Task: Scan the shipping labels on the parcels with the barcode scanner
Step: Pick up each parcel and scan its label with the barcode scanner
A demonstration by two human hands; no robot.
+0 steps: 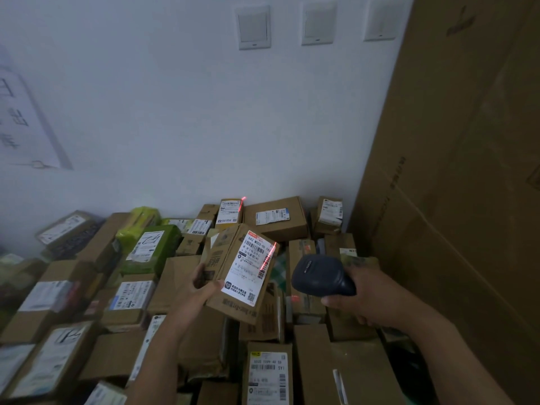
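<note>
My left hand (203,283) grips a small cardboard parcel (230,299) by its lower left edge and holds it tilted above the pile. Its white shipping label (248,267) faces up. A red scan line (269,256) crosses the barcode on the label's right side. My right hand (356,299) grips the dark blue barcode scanner (318,277), whose head points left toward the parcel, a short gap away. A second red streak (241,203) falls on a labelled box (229,213) at the back.
Several cardboard parcels with white labels cover the area below, among them a green wrapped parcel (152,247) and a labelled box (267,372) near the bottom. A tall cardboard carton (455,176) stands at the right. The white wall (190,112) carries three switch plates.
</note>
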